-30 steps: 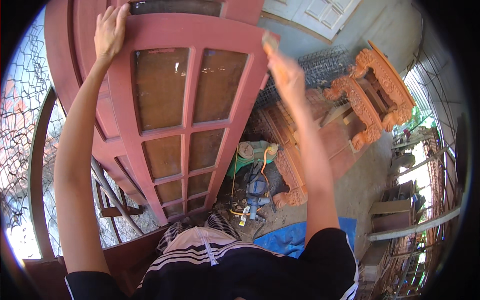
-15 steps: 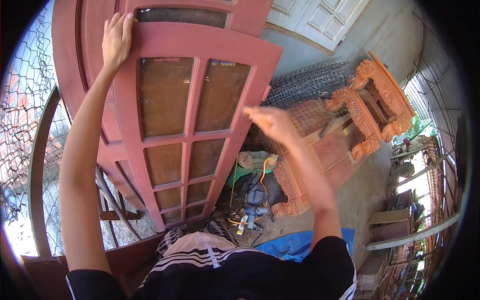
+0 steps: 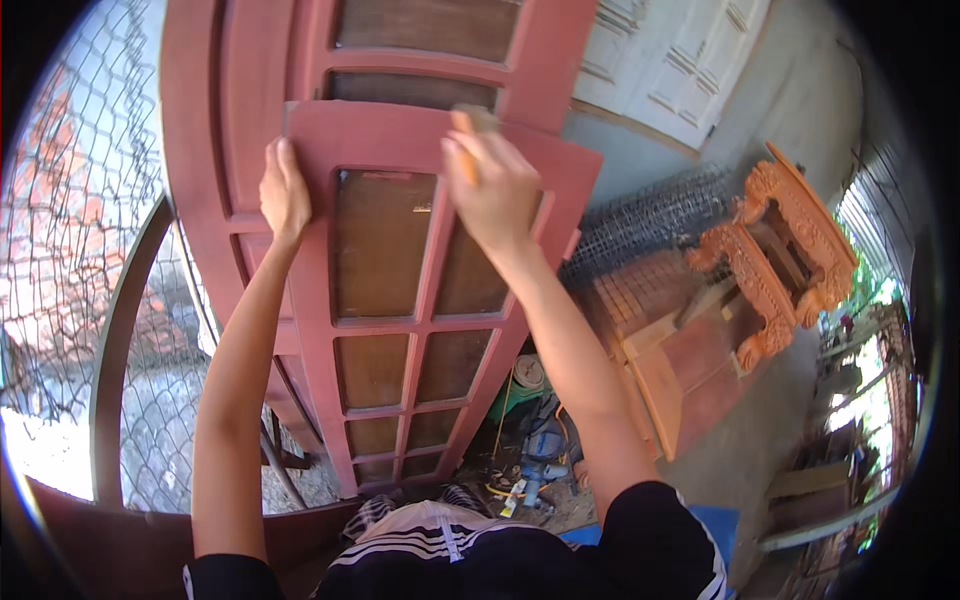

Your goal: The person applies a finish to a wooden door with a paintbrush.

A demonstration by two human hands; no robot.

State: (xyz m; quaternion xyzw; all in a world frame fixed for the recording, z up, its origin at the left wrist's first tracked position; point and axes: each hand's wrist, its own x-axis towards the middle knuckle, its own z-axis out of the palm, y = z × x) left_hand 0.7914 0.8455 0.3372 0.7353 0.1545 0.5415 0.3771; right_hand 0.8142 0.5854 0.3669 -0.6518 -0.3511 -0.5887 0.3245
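Note:
A dusty pink-red wooden door [image 3: 322,330] with several glass panes stands upright in front of me, leaning against a similar door [image 3: 555,75] behind it. My left hand [image 3: 286,195] grips its left edge near the top corner, the thumb on the front side. My right hand [image 3: 495,190] is closed around the wooden handle of a brush [image 3: 477,120], probably a paintbrush. The brush is blurred by motion and hangs before the top rail; I cannot tell whether its bristles touch the door.
Chain-link fencing [image 3: 80,200] runs along the left. At the right stands a carved orange wooden piece of furniture [image 3: 785,250], next to a roll of wire mesh [image 3: 655,220]. Blue power tools [image 3: 543,447] lie on the floor by the door's foot. A white door [image 3: 670,65] is at the back.
My left hand has slid from the door's top corner down to its left edge. My right hand has swung up and left with the brush, from beside the door to its top rail.

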